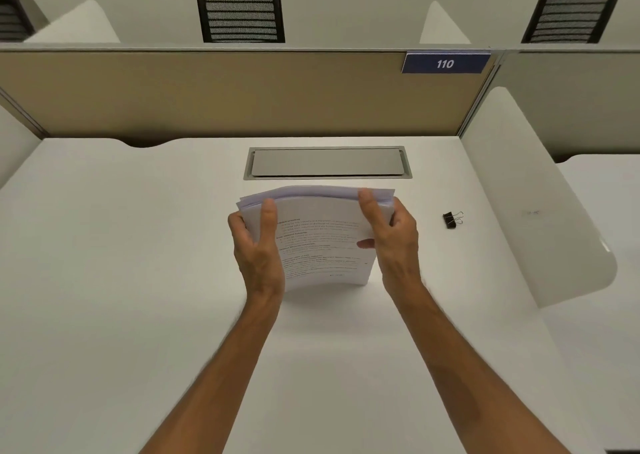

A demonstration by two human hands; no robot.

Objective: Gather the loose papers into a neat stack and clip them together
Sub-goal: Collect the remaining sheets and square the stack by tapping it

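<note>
We hold the stack of papers (322, 239) up on its bottom edge on the table (138, 245), our left hand (258, 245) and right hand (391, 235) closed on its sides. The top edges look uneven. If we loosen, sheets could slide. The binder clip (452, 219) waits nearby, to our right.
</note>
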